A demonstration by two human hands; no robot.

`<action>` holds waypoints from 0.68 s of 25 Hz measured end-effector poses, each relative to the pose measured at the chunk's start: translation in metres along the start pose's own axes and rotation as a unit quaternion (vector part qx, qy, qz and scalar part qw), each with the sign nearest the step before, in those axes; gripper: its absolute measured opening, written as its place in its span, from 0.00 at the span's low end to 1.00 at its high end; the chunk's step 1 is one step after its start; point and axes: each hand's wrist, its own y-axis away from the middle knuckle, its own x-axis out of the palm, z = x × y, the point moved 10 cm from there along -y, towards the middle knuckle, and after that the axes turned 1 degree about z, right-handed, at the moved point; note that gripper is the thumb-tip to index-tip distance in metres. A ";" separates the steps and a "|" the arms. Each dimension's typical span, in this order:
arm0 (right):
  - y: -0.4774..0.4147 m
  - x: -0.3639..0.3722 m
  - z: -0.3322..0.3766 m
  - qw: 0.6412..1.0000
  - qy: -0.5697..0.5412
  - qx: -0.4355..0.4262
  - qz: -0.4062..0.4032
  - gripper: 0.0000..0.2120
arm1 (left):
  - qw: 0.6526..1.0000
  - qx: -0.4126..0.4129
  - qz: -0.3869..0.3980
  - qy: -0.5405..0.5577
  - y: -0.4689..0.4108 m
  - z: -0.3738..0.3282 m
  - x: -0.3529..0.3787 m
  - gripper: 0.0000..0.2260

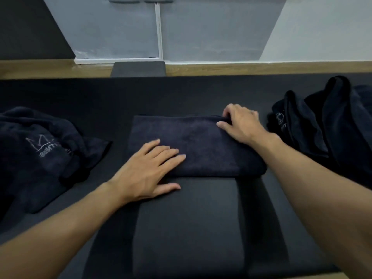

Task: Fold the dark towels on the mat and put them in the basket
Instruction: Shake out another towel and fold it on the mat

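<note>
One folded towel [201,146] lay flat at the middle of the black mat [181,93], a dark rectangle with its long side running left to right; two hands were on it. The left hand [149,170] rested flat on the towel's near left part, fingers straight and spread, thumb out on the mat just beside the near edge; the right hand [241,123] gripped the far right corner, fingers curled over the far edge and thumb lying on top. Two crumpled heaps of dark towels sat apart from it, one left heap [40,154] and one right heap [322,121], each showing a pale printed logo; how many towels each held could not be told.
</note>
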 end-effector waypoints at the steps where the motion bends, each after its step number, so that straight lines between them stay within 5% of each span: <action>1: 0.002 -0.006 -0.003 1.000 0.004 0.019 0.015 0.13 | 0.999 0.030 -0.028 -0.022 0.009 -0.006 -0.006 0.21; 3: 0.013 -0.012 -0.009 0.995 -0.018 0.062 0.074 0.14 | 0.996 -0.037 -0.040 -0.071 0.011 0.030 -0.019 0.08; 5: 0.043 0.001 -0.006 0.971 -0.121 0.109 0.177 0.15 | 0.959 -0.278 -0.011 -0.052 0.015 0.110 -0.030 0.06; 7: 0.085 0.023 0.011 0.933 -0.211 0.137 0.255 0.14 | 0.850 -0.515 0.052 0.100 0.042 0.162 -0.025 0.10; 8: 0.099 0.029 0.019 0.929 -0.233 0.132 0.255 0.14 | 0.795 -0.566 0.068 0.206 0.050 0.159 -0.012 0.12; 10: 0.118 0.030 0.026 0.939 -0.263 0.114 0.189 0.18 | 0.736 -0.572 0.063 0.358 0.053 0.116 0.008 0.18; 13: 0.139 0.021 0.031 0.924 -0.357 0.085 0.103 0.37 | 0.740 -0.520 0.075 0.421 0.065 0.037 0.007 0.26; 15: 0.153 0.026 0.044 0.885 -0.448 0.059 0.114 0.28 | 0.754 -0.500 0.061 0.423 0.072 0.018 0.003 0.28; 17: 0.161 0.033 0.048 0.861 -0.485 0.064 0.139 0.11 | 0.703 -0.521 0.013 0.484 0.081 0.020 0.005 0.26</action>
